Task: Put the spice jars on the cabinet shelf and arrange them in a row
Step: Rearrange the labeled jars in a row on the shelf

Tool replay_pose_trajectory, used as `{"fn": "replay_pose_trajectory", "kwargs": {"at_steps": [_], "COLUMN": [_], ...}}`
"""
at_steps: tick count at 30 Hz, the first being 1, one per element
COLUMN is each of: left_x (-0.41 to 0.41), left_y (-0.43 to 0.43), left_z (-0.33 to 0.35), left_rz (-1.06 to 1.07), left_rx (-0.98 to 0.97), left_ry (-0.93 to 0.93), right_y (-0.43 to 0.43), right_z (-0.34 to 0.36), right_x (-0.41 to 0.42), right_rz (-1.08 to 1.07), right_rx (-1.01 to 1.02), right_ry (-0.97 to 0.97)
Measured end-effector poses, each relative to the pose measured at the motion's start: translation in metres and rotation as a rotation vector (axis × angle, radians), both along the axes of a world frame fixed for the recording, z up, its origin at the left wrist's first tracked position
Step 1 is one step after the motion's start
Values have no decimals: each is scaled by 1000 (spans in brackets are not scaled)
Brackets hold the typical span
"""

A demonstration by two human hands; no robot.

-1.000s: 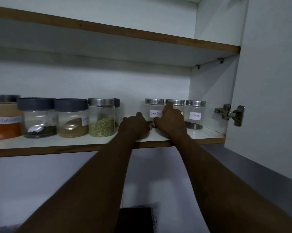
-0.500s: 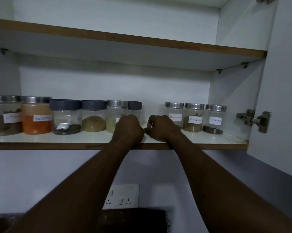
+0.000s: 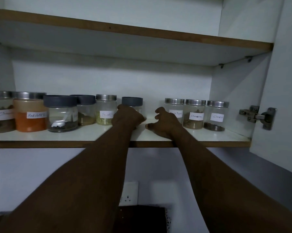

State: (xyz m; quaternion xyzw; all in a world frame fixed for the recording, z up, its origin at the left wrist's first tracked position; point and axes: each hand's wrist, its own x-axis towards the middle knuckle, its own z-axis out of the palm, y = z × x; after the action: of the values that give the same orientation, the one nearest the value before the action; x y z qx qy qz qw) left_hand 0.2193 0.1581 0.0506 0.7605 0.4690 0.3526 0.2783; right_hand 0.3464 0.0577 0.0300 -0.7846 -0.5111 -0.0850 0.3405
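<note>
Shelf (image 3: 91, 134) carries nine jars as I count them, all upright, in a rough row along the back. From the left: a steel-lid jar (image 3: 0, 112) cut by the frame edge, label unreadable; the red chilli jar (image 3: 30, 111) with orange powder; a grey-lid jar (image 3: 62, 113) standing a bit forward of the row with what looks like a white spoon inside; a second grey-lid jar (image 3: 85, 109) partly behind it; the fennel jar (image 3: 106, 109). Then a gap in the row with both hands in it.

Left hand (image 3: 126, 117) is curled around the lower part of a small grey-lid jar (image 3: 132, 101), just right of the fennel jar. Only the lid and a strip of glass show above the knuckles, so I read it as gripping that jar; contents not visible.

Right hand (image 3: 164, 122) rests on the shelf with fingers half curled and spread, holding nothing. Fingertips sit right at the black pepper jar (image 3: 174, 109); I cannot tell if they touch it.

Cinnamon jar (image 3: 195, 114) and cloves jar (image 3: 216, 116) stand close beside the pepper jar, the three nearly touching, cloves nearest the cabinet side wall. Bare shelf lies between the grey-lid jar in my left hand and the pepper jar.

Cabinet door (image 3: 283, 81) is open at right, hinge (image 3: 258, 116) visible. Wall socket (image 3: 129, 193) below the shelf.
</note>
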Motion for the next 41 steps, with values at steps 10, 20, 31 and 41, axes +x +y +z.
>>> {"fn": "replay_pose_trajectory", "kwargs": {"at_steps": [10, 20, 31, 41], "left_x": [11, 15, 15, 18], "left_y": [20, 18, 14, 14], "left_z": [-6, -8, -11, -11], "left_rz": [-170, -211, -217, -241], "left_rx": [8, 124, 256, 278], "left_ry": [-27, 114, 310, 329], "right_y": [2, -3, -7, -9], "right_z": [-2, -1, -1, 0], "right_x": [5, -3, -4, -6], "right_rz": [5, 24, -78, -98], "right_rx": [92, 101, 153, 168], "right_ry": [7, 37, -33, -32]}}
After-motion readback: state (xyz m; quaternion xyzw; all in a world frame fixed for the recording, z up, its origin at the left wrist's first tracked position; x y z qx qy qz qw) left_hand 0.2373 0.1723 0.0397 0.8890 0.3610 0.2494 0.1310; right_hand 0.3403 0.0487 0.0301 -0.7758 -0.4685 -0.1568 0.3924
